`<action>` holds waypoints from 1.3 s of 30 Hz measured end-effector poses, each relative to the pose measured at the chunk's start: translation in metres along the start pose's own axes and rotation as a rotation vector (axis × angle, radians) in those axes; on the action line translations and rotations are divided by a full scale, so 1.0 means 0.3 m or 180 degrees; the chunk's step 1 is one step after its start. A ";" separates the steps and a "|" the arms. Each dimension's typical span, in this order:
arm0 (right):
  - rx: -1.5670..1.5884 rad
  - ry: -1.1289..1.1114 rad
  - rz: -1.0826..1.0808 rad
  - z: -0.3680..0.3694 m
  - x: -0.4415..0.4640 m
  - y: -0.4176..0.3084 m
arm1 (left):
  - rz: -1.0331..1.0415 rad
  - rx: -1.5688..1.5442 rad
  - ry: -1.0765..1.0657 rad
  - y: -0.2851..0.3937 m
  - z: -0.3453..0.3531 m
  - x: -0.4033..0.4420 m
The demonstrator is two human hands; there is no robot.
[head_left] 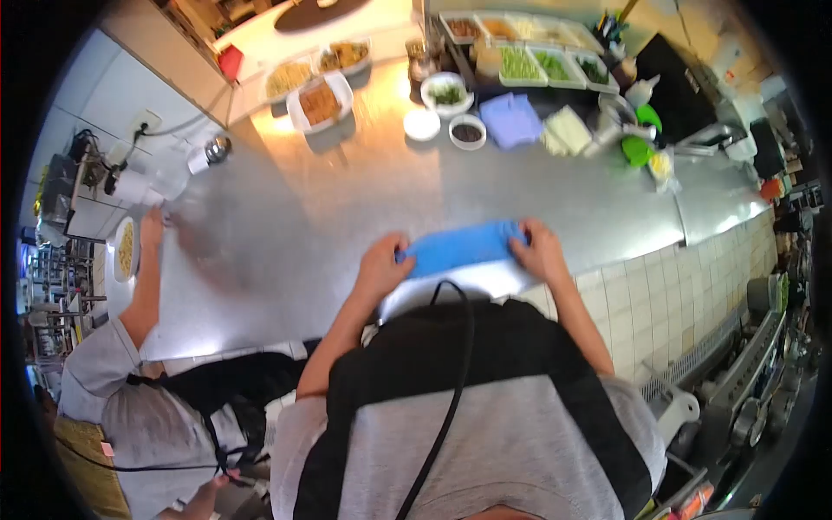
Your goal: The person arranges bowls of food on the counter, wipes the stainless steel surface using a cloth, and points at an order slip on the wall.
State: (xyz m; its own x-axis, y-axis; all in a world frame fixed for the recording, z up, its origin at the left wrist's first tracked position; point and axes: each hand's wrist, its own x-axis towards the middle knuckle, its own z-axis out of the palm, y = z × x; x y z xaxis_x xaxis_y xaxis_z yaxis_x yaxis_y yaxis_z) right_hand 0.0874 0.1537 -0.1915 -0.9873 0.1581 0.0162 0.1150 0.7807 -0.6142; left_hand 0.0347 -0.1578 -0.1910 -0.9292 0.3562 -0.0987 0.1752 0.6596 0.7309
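A blue cloth is stretched between my two hands just above the near edge of the steel counter. Its left end is pinched in my left hand, with the fingers closed on it. The right end is gripped by my right hand, fingers also closed. Below the cloth, a pale, shiny surface shows in front of the black apron.
A co-worker stands at the left, one arm reaching over the counter near a plate of food. Filled dishes, a white bowl, folded cloths and ingredient trays line the far side.
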 end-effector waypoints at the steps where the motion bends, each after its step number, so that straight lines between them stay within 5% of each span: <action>1: 0.0348 -0.0075 0.0069 -0.014 -0.001 -0.034 | -0.0091 -0.0318 0.0022 0.024 -0.008 -0.001; 4: 0.1121 -0.0256 -0.0045 -0.046 0.001 -0.181 | 0.0232 -0.1055 -0.0112 0.079 0.016 0.034; 6: 0.2446 -0.0780 0.0031 -0.048 0.008 -0.277 | -0.0455 -0.2905 -0.1129 0.190 0.020 0.060; 7: 0.2082 -0.0540 -0.0516 -0.034 0.018 -0.298 | -0.0306 -0.3237 -0.1274 0.219 0.023 0.074; 9: 0.1210 -0.0398 -0.0509 -0.071 0.049 -0.312 | 0.0007 -0.3875 -0.1610 0.250 0.021 0.094; 14: 0.0337 -0.0302 -0.0306 -0.229 0.168 -0.317 | 0.0082 -0.2911 -0.0551 0.114 -0.033 0.101; 19: 0.1216 0.0507 -0.0758 -0.298 0.434 -0.168 | -0.0205 -0.0753 0.1537 -0.252 -0.152 0.081; 22: 0.1312 0.0716 -0.0549 -0.328 0.602 -0.079 | -0.0791 -0.0067 0.2230 -0.407 -0.283 0.012; 26: -0.0239 0.1262 -0.1017 -0.245 0.669 0.005 | -0.1244 0.1598 0.2852 -0.544 -0.363 -0.070; 30: -0.1471 -0.0029 -0.1354 -0.118 0.726 0.100 | -0.1405 0.2160 0.2587 -0.490 -0.346 -0.070; 34: -0.1158 -0.0605 -0.1129 -0.296 0.860 -0.118 | -0.1555 0.2213 0.2505 -0.465 -0.347 -0.058; 35: -0.0788 -0.0296 -0.1602 -0.345 0.902 -0.194 | -0.1592 0.2219 0.2503 -0.461 -0.347 -0.053; 36: -0.0820 -0.0253 -0.1147 -0.401 0.933 -0.310 | -0.1590 0.2198 0.2515 -0.465 -0.344 -0.052; 39: -0.0027 0.0416 -0.1595 -0.447 1.270 -0.388 | -0.1594 0.2139 0.2537 -0.470 -0.343 -0.050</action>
State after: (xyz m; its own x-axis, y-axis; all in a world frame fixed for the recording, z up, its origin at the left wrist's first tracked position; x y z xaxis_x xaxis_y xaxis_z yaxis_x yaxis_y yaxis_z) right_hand -0.2874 0.2041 -0.0082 -0.8994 -0.1628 0.4056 -0.3672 0.7848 -0.4993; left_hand -0.0095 -0.3242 -0.2231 -0.8432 -0.4055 0.3530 -0.3553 0.9131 0.2002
